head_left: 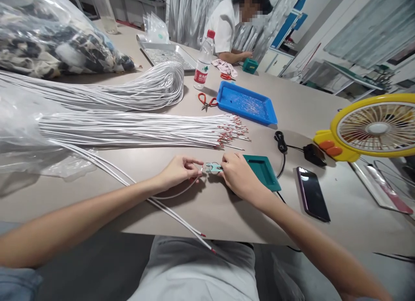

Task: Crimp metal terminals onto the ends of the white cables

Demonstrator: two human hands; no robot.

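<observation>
My left hand [180, 173] pinches a white cable [181, 192] close to its end. The cable curves back under my wrist. My right hand [238, 173] grips a small pale-green tool [213, 167] with its flat, notched end pointing at the cable end. That end is just short of the tool, and whether they touch I cannot tell. Two white cables [177, 221] with red tips run beneath my left forearm to the table's front edge. Behind my right hand lies a green tray-like box [267, 173], partly hidden by the hand.
Bundles of white cables [129, 128] lie beyond my hands. Farther back are red-handled pliers [207, 103], a blue tray [274, 113] and a water bottle [202, 63]. To the right are a phone [313, 193] and a yellow fan [353, 154]. A person [223, 26] sits across the table.
</observation>
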